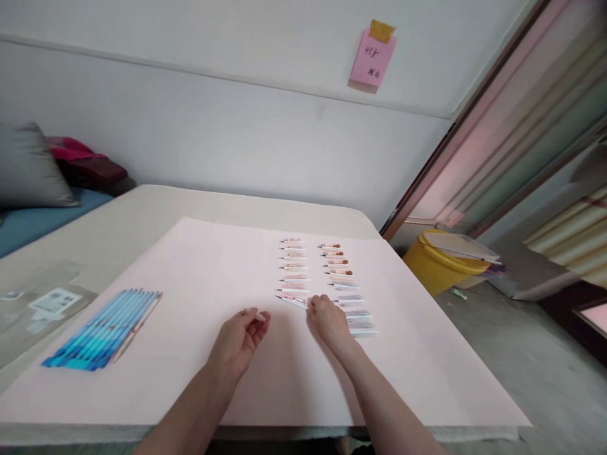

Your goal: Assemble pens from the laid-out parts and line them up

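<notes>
My left hand (241, 341) is raised over the pink sheet, its thumb and forefinger pinching a small whitish piece (260, 316) that I cannot identify. My right hand (328, 319) has its fingers closed at the right end of a slim white pen (293, 302) with a dark tip, which lies slanted at the near end of a column of pens. In that column, several pens (294, 278) with pink and beige patterns point left. A second column, to its right, has brown-patterned pens (337, 262) at the far end and grey-blue ones (359, 314) nearer, partly behind my right hand.
Blue pens (107, 328) lie side by side on the left of the pink sheet (208, 265), with clear plastic packaging (52, 303) beyond them. A yellow bin (429, 262) stands right of the table. A pink note (372, 60) is taped to the wall.
</notes>
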`<action>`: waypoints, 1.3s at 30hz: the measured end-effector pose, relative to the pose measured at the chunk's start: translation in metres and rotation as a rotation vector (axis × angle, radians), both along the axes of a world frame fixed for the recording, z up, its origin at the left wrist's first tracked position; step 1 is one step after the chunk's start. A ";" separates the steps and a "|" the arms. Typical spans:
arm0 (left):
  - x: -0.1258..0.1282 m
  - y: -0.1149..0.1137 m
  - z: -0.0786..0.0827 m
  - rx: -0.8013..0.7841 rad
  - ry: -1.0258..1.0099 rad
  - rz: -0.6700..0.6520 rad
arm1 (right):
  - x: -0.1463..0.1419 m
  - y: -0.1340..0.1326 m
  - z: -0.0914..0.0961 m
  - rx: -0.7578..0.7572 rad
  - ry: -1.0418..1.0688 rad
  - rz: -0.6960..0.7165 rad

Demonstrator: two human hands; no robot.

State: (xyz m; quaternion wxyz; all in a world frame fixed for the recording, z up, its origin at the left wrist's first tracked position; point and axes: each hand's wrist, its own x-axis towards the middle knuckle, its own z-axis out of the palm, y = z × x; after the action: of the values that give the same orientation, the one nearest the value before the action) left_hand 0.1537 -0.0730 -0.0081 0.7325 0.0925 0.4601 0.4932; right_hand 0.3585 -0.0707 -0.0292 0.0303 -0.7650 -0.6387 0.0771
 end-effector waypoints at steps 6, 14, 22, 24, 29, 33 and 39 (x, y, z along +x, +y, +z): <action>-0.006 0.003 0.003 -0.001 -0.028 0.031 | -0.012 0.002 -0.008 -0.019 0.039 0.048; -0.019 0.018 0.006 -0.149 -0.178 0.103 | -0.025 -0.012 0.021 0.005 0.438 0.176; -0.025 0.020 0.009 -0.050 -0.183 0.090 | -0.036 -0.030 0.040 0.111 1.175 0.181; -0.026 0.020 0.008 -0.036 -0.161 0.087 | -0.037 -0.034 0.041 0.089 1.189 0.189; -0.027 0.023 0.001 -0.013 -0.106 0.132 | -0.037 -0.036 0.044 0.068 1.119 0.220; -0.026 0.021 0.002 0.019 -0.082 0.132 | -0.038 -0.035 0.042 0.063 1.068 0.231; -0.017 0.013 0.012 0.165 -0.011 0.107 | -0.045 -0.036 0.039 0.093 1.041 0.224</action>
State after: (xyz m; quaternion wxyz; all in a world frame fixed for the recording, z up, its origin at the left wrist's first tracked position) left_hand 0.1363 -0.0601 0.0036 0.6976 0.1249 0.4181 0.5683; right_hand 0.3138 -0.1063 0.0098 0.3686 -0.5503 -0.6198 0.4209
